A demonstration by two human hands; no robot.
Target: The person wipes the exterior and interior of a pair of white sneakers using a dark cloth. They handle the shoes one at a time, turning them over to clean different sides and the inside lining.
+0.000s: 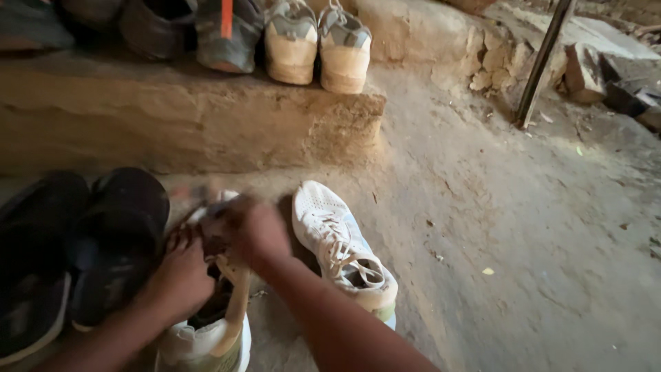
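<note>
1. Packed earth floor (523, 262) fills the lower and right of the view; a raised mud ledge (193, 117) crosses the upper left, and a dark pole (544, 62) leans near rubble at the upper right.
2. Ledge contents: a pair of tan-soled sneakers (318, 43) stands heels outward at its right end, with darker shoes (193, 27) to their left.
3. Left hand (182, 275): rests on the collar of the near white sneaker (206, 337), which lies at the floor's bottom edge, heel toward the viewer; the fingers (180, 238) are curled down at the laces.
4. Right hand (251, 231): blurred, over the tongue and laces of the same sneaker; the fingers seem bent onto the lacing, but whether they pinch a lace cannot be told.
5. Second white sneaker (341, 244): lies just right of the right forearm, apart from both hands, toe toward the ledge, laces loose.
6. Black sandals (82, 241): lie along the floor's left edge, just beside the left hand.
7. Handling note (judgement): lace work goes best with one hand steadying the collar while the other draws each crossing evenly, so that the tongue stays centred and flat.
</note>
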